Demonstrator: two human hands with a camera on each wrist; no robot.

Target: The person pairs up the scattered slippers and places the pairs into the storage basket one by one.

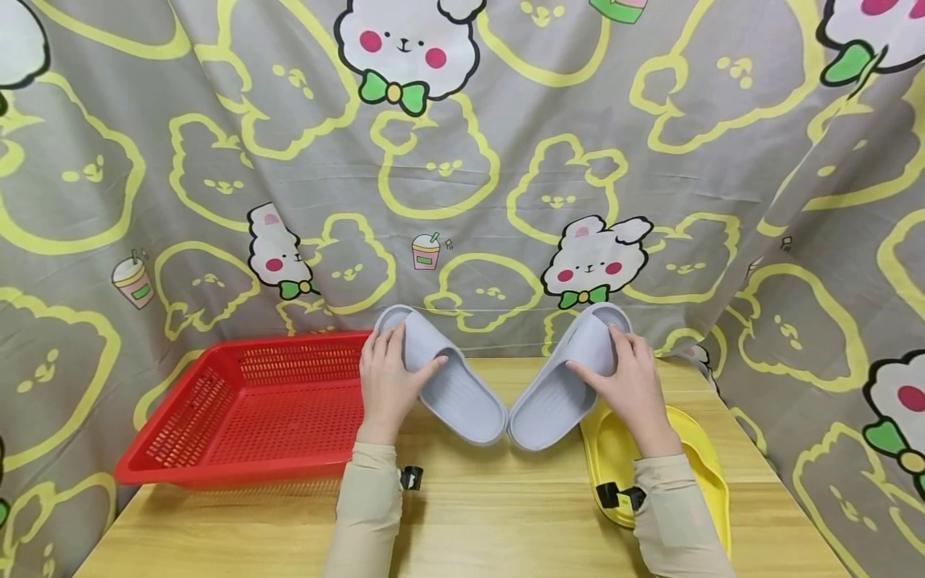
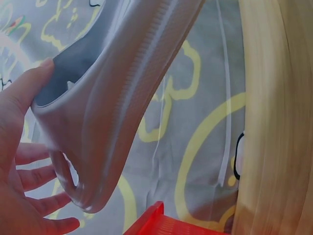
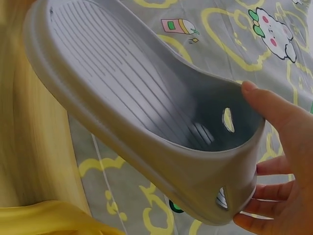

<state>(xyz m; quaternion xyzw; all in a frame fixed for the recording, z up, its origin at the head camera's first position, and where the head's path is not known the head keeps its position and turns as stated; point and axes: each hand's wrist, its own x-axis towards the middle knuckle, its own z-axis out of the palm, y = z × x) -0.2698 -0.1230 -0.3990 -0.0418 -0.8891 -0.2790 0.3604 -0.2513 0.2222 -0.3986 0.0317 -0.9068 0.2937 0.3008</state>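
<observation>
My left hand [image 1: 386, 381] grips a light grey slipper [image 1: 458, 397] by its strap, thumb at the foot opening and fingers along the outer side. A matching grey slipper [image 1: 552, 405] is held the same way in my right hand [image 1: 632, 389]. Both are tilted, toes pointing up and outward, heels close together in the middle over the table. Cut-out slots show in the strap of the left slipper [image 2: 112, 98] and the right slipper [image 3: 112, 73] in the wrist views. Beneath my right forearm lies yellow footwear [image 1: 711, 474], partly hidden by the arm.
A red perforated basket [image 1: 289, 466] stands at the left of the wooden table [image 1: 499, 514], its right end behind my left hand. A grey curtain [image 1: 491, 233] with cartoon animals hangs behind the table and along its sides.
</observation>
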